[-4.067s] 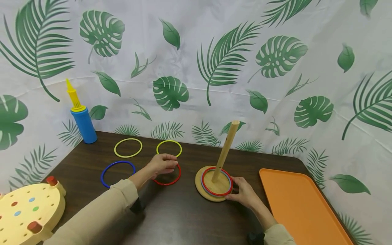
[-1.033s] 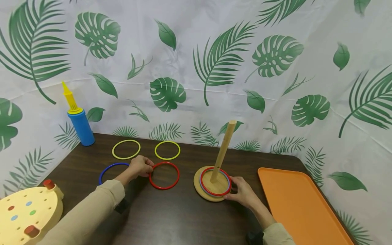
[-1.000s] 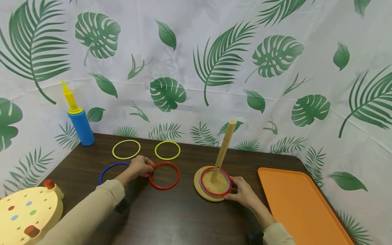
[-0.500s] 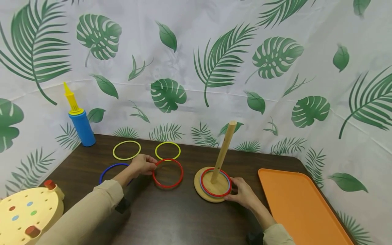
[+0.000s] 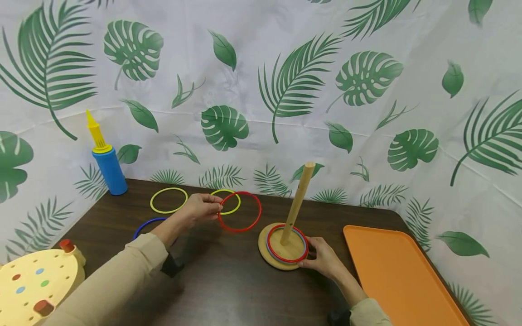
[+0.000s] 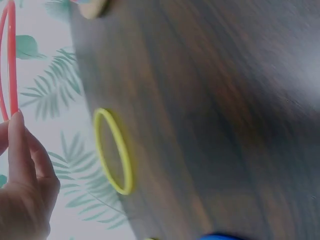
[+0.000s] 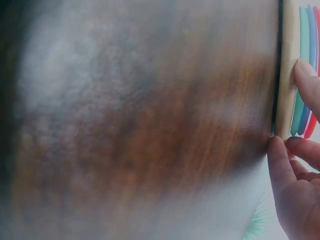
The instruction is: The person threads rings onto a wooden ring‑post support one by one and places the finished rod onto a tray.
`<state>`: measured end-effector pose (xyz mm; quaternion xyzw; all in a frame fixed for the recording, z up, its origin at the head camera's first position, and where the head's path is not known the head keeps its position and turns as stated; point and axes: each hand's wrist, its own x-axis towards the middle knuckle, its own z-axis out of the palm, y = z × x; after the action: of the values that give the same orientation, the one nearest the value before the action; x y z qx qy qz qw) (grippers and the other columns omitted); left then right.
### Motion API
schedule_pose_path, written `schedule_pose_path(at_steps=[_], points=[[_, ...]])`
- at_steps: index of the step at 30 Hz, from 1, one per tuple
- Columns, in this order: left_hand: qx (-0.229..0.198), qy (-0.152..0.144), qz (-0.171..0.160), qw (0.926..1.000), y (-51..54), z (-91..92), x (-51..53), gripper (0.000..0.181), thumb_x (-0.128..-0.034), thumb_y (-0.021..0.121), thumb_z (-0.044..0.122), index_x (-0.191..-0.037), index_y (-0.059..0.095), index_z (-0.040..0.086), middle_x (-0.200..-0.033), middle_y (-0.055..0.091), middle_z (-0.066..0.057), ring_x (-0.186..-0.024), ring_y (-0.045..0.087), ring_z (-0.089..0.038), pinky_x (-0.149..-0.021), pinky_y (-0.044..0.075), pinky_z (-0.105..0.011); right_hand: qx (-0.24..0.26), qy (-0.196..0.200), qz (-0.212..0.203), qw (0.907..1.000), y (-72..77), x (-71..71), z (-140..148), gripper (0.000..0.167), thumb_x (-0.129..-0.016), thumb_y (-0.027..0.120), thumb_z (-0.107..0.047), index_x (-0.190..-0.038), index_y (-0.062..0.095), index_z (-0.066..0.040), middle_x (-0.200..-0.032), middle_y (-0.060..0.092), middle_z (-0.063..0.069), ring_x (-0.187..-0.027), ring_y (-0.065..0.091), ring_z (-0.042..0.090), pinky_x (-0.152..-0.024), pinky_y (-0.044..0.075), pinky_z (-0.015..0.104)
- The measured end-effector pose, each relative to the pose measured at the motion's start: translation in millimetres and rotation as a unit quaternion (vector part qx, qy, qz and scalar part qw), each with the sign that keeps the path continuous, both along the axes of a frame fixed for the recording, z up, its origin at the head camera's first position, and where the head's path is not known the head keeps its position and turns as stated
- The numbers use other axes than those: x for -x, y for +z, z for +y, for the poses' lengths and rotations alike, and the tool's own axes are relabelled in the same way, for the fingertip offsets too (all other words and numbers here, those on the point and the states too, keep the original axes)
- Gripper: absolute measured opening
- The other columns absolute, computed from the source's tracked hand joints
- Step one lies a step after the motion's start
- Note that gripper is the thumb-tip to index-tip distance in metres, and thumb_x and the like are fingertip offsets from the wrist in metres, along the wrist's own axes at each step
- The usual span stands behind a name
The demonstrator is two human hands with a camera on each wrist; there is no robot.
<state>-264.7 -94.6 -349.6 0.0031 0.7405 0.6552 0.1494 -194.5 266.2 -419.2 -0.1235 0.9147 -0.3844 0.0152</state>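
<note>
My left hand [image 5: 200, 208] pinches a red ring [image 5: 260, 213] by its left edge, held above the table; the left wrist view shows the same red ring [image 6: 12, 60] between thumb and fingers [image 6: 19, 145]. A round wooden base [image 5: 264, 246] with an upright peg [image 5: 299, 197] stands to the right. Around the peg's foot lies another red ring [image 5: 307, 246] on a blue-grey one. My right hand [image 5: 324, 258] grips the base's right edge. In the right wrist view, green [image 7: 303, 50], blue and red rings are stacked on the base [image 7: 288, 75], its edge between my fingers and thumb.
Two yellow rings [image 5: 152, 207] [image 5: 238, 203] lie at the back, and a blue ring [image 5: 140, 227] is partly behind my left arm. A blue pump [image 5: 110, 172] stands back left, a pale pegged board [image 5: 53, 271] front left, an orange tray [image 5: 401, 271] right.
My left hand has taken hold of the red ring, lifted it off the table and carried it rightward and up, over part of a yellow ring. My right hand stays on the base.
</note>
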Motion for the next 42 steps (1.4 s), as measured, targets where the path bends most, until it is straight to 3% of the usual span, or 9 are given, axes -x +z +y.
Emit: schedule_pose_path(at_steps=[12, 16, 23, 29, 34, 42], points=[[-0.093, 0.002, -0.013, 0.9956, 33.0, 19.8, -3.7, 0.032, -0.0899, 0.061, 0.004, -0.119, 0.053, -0.007, -0.081, 0.064, 0.000, -0.071, 0.064, -0.009, -0.079, 0.057, -0.029, -0.005, 0.000, 0.008, 1.0000, -1.6, 0.7, 0.2, 0.071, -0.068, 0.083, -0.006, -0.127, 0.049, 0.014, -0.116, 0.051, 0.024, -0.109, 0.050, 0.038, -0.085, 0.055, 0.037], [-0.117, -0.004, -0.013, 0.9930, 46.4, 27.3, -6.5, 0.030, -0.0913, 0.060, 0.006, -0.119, 0.052, -0.004, -0.084, 0.062, -0.001, -0.070, 0.065, -0.008, -0.077, 0.057, -0.026, -0.003, -0.003, 0.005, 1.0000, -1.6, 0.9, 0.4, 0.072, -0.068, 0.083, -0.006, -0.127, 0.049, 0.014, -0.116, 0.050, 0.023, -0.109, 0.050, 0.038, -0.085, 0.055, 0.037], [-0.164, -0.017, 0.009, 0.9862, 69.7, 43.0, -13.2, 0.030, -0.0917, 0.058, 0.005, -0.120, 0.052, -0.003, -0.086, 0.060, -0.001, -0.069, 0.064, -0.007, -0.066, 0.056, -0.018, -0.003, 0.013, 0.010, 0.9999, -3.3, 2.1, 2.5, 0.071, -0.069, 0.083, -0.007, -0.127, 0.048, 0.014, -0.116, 0.049, 0.024, -0.110, 0.049, 0.039, -0.085, 0.054, 0.037], [-0.178, -0.030, 0.029, 0.9832, 87.5, 58.4, -18.9, 0.032, -0.0920, 0.058, 0.004, -0.122, 0.052, -0.003, -0.088, 0.063, 0.000, -0.072, 0.065, -0.007, -0.068, 0.056, -0.018, -0.001, 0.015, 0.007, 0.9999, -4.7, 3.9, 3.3, 0.072, -0.069, 0.083, -0.008, -0.128, 0.048, 0.014, -0.117, 0.049, 0.024, -0.110, 0.049, 0.038, -0.086, 0.054, 0.037], [-0.165, -0.039, 0.039, 0.9847, 96.5, 71.9, -20.9, 0.034, -0.0919, 0.059, 0.006, -0.124, 0.053, -0.002, -0.094, 0.061, -0.002, -0.074, 0.063, -0.007, -0.068, 0.056, -0.017, -0.005, 0.017, 0.009, 0.9998, -5.0, 4.4, 4.3, 0.073, -0.069, 0.083, -0.009, -0.128, 0.048, 0.014, -0.116, 0.050, 0.023, -0.111, 0.049, 0.038, -0.085, 0.054, 0.036], [-0.193, -0.049, 0.037, 0.9792, 101.6, 97.2, -20.5, 0.031, -0.0911, 0.059, 0.003, -0.122, 0.055, -0.004, -0.090, 0.061, -0.003, -0.072, 0.063, -0.008, -0.066, 0.056, -0.017, -0.006, 0.026, 0.013, 0.9996, -4.7, 4.4, 5.0, 0.073, -0.070, 0.083, -0.011, -0.129, 0.048, 0.013, -0.117, 0.050, 0.023, -0.111, 0.048, 0.038, -0.085, 0.054, 0.037]])
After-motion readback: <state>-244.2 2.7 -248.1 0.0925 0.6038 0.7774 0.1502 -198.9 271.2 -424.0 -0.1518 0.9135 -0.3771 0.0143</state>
